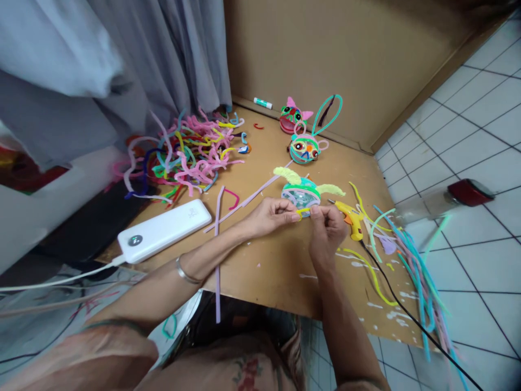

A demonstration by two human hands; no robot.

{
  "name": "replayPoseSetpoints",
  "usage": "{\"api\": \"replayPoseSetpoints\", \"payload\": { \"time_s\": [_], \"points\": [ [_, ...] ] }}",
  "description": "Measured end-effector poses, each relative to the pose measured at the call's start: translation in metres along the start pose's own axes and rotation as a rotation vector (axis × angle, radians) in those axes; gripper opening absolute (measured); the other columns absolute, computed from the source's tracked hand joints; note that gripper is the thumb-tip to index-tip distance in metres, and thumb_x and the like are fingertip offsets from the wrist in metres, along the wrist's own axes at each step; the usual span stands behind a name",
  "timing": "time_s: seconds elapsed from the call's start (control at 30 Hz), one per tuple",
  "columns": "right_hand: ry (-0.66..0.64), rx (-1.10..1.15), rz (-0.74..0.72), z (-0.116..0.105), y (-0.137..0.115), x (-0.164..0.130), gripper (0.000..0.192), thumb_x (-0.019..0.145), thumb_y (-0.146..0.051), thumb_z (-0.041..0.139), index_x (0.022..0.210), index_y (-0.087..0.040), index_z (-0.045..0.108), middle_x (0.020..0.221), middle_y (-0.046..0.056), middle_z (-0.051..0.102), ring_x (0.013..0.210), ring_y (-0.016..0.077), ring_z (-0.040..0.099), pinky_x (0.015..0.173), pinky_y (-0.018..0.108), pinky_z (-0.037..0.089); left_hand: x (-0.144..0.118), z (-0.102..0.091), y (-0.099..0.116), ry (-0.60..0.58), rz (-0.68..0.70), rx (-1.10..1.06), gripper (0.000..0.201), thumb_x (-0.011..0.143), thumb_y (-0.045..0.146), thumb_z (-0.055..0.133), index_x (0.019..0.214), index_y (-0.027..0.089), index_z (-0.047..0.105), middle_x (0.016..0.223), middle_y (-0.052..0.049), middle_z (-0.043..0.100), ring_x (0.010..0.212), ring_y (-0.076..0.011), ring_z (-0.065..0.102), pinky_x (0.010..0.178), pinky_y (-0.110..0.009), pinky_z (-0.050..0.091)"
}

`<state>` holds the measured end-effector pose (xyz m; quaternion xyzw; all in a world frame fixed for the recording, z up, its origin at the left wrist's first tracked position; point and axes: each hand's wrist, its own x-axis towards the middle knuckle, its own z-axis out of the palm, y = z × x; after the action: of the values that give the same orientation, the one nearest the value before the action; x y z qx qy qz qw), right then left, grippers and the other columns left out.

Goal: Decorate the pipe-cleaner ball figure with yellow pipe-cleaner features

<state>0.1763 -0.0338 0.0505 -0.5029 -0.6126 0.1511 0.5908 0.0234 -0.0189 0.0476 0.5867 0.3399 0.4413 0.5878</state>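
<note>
At frame centre I see my left hand (272,216) and right hand (329,227) pinched together on a short yellow pipe cleaner (303,212). Its visible length runs left to right between the fingertips, roughly level in the frame. Both hands are closed narrow on it. Directly above it, touching the fingertips, lies a round teal pipe-cleaner figure (301,193) on the table (277,266); its two fuzzy yellow-green ears point toward upper left and right.

Just right of my right hand lies a yellow glue gun (350,217), nozzle toward the left. Two finished figures (303,149) sit at upper centre. A loose pile of pipe cleaners (185,155) occupies the upper left. A white power bank (165,231) lies at left, long axis slanting up toward the right.
</note>
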Motion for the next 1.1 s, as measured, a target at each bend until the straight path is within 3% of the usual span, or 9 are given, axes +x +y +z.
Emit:
{"api": "replayPoseSetpoints", "payload": {
  "time_s": [0.27,0.5,0.67,0.87,1.1],
  "points": [
    [-0.001,-0.033,0.005,0.001,0.002,0.001,0.031,0.087,-0.04,0.059,0.062,-0.021,0.053,0.055,-0.006,0.041,0.057,0.0122,0.039,0.058,0.027,0.034,0.0,-0.005,0.003,0.031,0.039,0.119,0.039,0.077,0.049,0.068,0.065,0.014,0.055,0.058,0.004,0.041,0.055,-0.0073,0.032,0.053,-0.022,0.024],
    [0.004,0.03,0.018,0.001,0.0,0.0,0.03,0.087,-0.04,0.061,0.064,-0.021,0.053,0.059,-0.005,0.05,0.06,0.0127,0.046,0.061,0.027,0.038,0.002,-0.009,0.003,0.092,0.152,0.095,0.032,0.077,0.044,0.069,0.07,0.014,0.063,0.066,0.0,0.054,0.063,-0.0107,0.045,0.06,-0.023,0.035],
    [0.014,0.048,0.002,0.0,-0.002,-0.001,0.03,0.087,-0.04,0.061,0.064,-0.021,0.055,0.06,-0.004,0.05,0.061,0.0131,0.048,0.061,0.027,0.04,0.001,-0.01,0.006,0.118,0.146,0.096,0.029,0.077,0.042,0.069,0.074,0.013,0.067,0.071,-0.002,0.06,0.065,-0.0116,0.049,0.061,-0.024,0.038],
    [0.077,0.06,0.024,0.0,-0.001,0.001,0.026,0.085,-0.039,0.063,0.067,-0.021,0.058,0.061,-0.004,0.053,0.059,0.0126,0.047,0.06,0.027,0.039,0.001,-0.01,0.008,0.07,0.148,0.145,0.024,0.078,0.037,0.069,0.072,0.014,0.067,0.068,-0.001,0.06,0.066,-0.0116,0.05,0.063,-0.024,0.039],
    [-0.019,0.093,0.091,-0.001,0.002,0.005,0.033,0.084,-0.045,0.061,0.064,-0.02,0.054,0.057,-0.006,0.047,0.057,0.0114,0.043,0.058,0.026,0.038,0.004,-0.012,0.003,0.157,0.084,0.01,0.035,0.069,0.045,0.077,0.075,0.012,0.068,0.063,0.001,0.058,0.057,-0.0088,0.046,0.055,-0.022,0.033]
  ]
}}
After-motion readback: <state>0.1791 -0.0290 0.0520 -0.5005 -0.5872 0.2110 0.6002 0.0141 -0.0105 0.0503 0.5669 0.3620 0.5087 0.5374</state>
